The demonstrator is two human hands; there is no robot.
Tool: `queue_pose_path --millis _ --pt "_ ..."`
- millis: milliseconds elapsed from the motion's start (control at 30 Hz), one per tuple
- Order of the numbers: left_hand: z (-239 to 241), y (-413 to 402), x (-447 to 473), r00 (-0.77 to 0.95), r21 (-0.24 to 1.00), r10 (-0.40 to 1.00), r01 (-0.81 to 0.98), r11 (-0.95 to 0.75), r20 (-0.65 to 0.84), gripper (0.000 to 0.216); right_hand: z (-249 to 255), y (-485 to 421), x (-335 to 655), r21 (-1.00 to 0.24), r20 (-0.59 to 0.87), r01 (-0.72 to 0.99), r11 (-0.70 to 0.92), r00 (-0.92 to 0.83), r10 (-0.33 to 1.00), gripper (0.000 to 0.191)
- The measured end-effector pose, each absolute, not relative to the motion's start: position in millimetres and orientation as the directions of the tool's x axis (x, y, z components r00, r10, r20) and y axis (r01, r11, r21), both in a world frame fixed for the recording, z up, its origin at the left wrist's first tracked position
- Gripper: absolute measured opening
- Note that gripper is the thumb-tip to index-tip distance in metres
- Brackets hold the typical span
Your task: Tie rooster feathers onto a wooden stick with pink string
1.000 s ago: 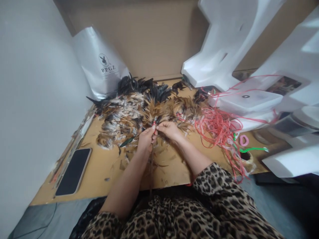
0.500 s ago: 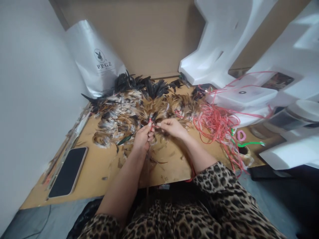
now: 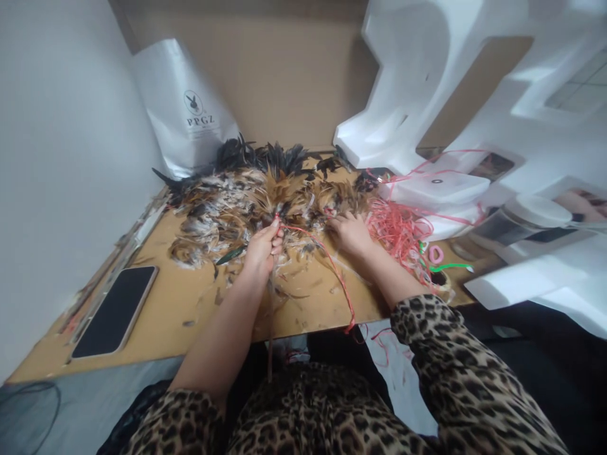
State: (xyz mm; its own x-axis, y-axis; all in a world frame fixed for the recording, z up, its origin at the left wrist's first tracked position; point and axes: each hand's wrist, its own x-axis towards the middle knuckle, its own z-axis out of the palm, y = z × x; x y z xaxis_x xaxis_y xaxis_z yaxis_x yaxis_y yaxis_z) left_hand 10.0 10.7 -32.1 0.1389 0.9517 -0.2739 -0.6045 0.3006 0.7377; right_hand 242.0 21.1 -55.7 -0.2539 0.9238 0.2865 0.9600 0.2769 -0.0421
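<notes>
My left hand [image 3: 262, 248] is closed in a pinch on a small bunch of brown feathers [image 3: 279, 203] bound with a red string [image 3: 332, 268]. That string runs from the pinch down over the board's front edge. My right hand [image 3: 349, 231] lies a little to the right, fingers curled down on the feather pile [image 3: 246, 199] next to the tangle of red strings [image 3: 401, 230]. I cannot make out what its fingers hold. A thin brown strip [image 3: 270, 344] hangs from under my left hand over the edge.
A wooden board [image 3: 190, 303] carries the feathers. A black phone [image 3: 115, 311] lies at its left. A silver bag [image 3: 187, 110] leans at the back left, white foam pieces [image 3: 427, 95] stand at the right, and a pink ring [image 3: 435, 254] and green string [image 3: 450, 268] lie beside them.
My right hand has left the bunch and moved right onto the pile near the red tangle. The left hand keeps its pinch. A red string now trails from the bunch over the edge.
</notes>
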Motion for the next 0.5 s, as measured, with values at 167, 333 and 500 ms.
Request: queue_pose_path --millis 167,333,500 --pt "-35 12 11 0.098 0.768 0.964 -0.586 0.256 -0.246 0.022 -49 30 248 -0.336 0.331 0.904 0.265 -0.15 0.932 0.018" --pt "-37 11 15 0.082 0.795 0.97 -0.559 0.236 -0.23 0.029 -8 30 237 -0.953 0.206 0.221 0.207 -0.029 0.978 0.018" --pt "-41 8 18 0.089 0.806 0.98 -0.559 0.197 -0.178 0.031 18 31 197 -0.938 0.091 -0.346 0.02 -0.192 0.977 0.025"
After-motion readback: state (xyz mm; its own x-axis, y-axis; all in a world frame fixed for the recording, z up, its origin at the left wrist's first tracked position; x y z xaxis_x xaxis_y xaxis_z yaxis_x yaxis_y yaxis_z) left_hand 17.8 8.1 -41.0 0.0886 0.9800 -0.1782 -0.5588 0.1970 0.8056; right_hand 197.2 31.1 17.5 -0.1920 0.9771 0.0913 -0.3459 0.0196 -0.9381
